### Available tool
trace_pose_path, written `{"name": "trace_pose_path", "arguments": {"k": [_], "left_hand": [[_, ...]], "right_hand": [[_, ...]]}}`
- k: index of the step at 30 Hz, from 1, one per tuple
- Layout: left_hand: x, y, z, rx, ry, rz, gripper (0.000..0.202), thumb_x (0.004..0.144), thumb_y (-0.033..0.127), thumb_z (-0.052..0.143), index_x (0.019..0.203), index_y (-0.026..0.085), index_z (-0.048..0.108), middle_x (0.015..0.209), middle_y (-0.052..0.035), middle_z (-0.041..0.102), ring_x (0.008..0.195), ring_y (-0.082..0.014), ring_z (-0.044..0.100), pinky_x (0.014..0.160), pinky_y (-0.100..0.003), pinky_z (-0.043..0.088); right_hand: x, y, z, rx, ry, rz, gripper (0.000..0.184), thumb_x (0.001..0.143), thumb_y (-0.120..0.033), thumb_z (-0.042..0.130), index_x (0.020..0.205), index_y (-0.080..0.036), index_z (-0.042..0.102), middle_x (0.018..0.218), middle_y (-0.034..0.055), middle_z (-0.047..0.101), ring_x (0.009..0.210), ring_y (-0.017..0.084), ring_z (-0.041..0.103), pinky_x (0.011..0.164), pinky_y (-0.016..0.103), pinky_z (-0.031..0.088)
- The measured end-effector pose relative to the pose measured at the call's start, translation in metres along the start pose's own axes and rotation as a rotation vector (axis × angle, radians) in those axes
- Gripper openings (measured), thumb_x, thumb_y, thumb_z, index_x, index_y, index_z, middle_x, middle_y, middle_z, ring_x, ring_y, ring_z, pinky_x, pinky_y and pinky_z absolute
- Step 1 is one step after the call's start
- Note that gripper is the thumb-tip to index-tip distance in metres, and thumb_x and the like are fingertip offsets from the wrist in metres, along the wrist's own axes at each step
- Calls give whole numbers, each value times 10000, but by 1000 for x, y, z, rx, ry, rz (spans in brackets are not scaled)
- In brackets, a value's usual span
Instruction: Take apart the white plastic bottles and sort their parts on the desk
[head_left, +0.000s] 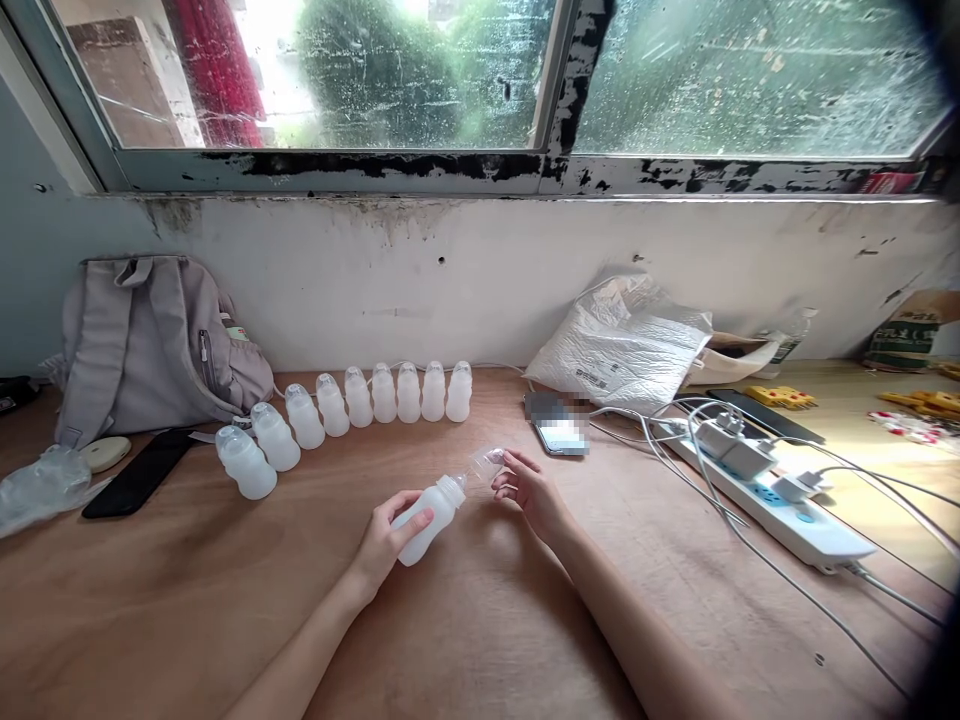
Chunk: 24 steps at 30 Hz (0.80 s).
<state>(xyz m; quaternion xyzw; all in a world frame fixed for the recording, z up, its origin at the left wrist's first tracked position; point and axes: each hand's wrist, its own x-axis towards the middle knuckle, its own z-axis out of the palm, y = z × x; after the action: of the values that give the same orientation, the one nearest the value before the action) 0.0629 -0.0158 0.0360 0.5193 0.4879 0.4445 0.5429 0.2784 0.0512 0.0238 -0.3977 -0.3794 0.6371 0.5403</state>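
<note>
Tilted up to the right, a translucent white baby bottle (pixel 430 522) is gripped by my left hand (pixel 391 540), its thumb lying across the side. A clear teat shows at the bottle's neck. My right hand (pixel 529 490) pinches a clear bottle cap (pixel 486 462) by its far end, close to the teat. Whether the cap's rim touches the teat I cannot tell. Behind my hands, a curved row of several similar baby bottles (pixel 358 397) stands upright on the wooden table (pixel 225 600), with clear caps on top.
A grey backpack (pixel 161 340), a black phone (pixel 141 473) and a clear plastic bag (pixel 45 490) lie at left. Toward the right are a lit phone (pixel 559 425), a silver mailer bag (pixel 622 340) and a power strip (pixel 772 495) with trailing white cables. A wall and window close off the back.
</note>
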Motion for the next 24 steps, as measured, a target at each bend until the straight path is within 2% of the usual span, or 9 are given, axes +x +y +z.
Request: {"name": "trace_pose_path", "arguments": {"k": [6, 16, 24], "left_hand": [[0, -1, -1, 8, -30, -16, 369, 692, 404, 590, 969, 159, 595, 956, -57, 620, 859, -192, 541, 685, -240, 419], [1, -2, -2, 23, -28, -11, 383, 686, 409, 592, 973, 156, 597, 965, -64, 623, 870, -200, 547, 699, -249, 422], [1, -3, -2, -7, -33, -31, 366, 682, 395, 602, 966, 164, 606, 952, -56, 632, 853, -193, 554, 676, -240, 421]], "right_hand": [[-6, 6, 9, -18, -78, 27, 234, 668, -317, 660, 849, -186, 589, 630, -10, 591, 518, 108, 562, 481, 232, 465], [-11, 10, 13, -87, -165, 26, 236, 684, -301, 645, 874, -172, 594, 635, 1, 595, 557, 121, 564, 516, 249, 460], [-15, 6, 17, -143, -183, 32, 267, 665, -342, 653, 859, -170, 588, 649, 3, 594, 555, 122, 561, 516, 251, 456]]}}
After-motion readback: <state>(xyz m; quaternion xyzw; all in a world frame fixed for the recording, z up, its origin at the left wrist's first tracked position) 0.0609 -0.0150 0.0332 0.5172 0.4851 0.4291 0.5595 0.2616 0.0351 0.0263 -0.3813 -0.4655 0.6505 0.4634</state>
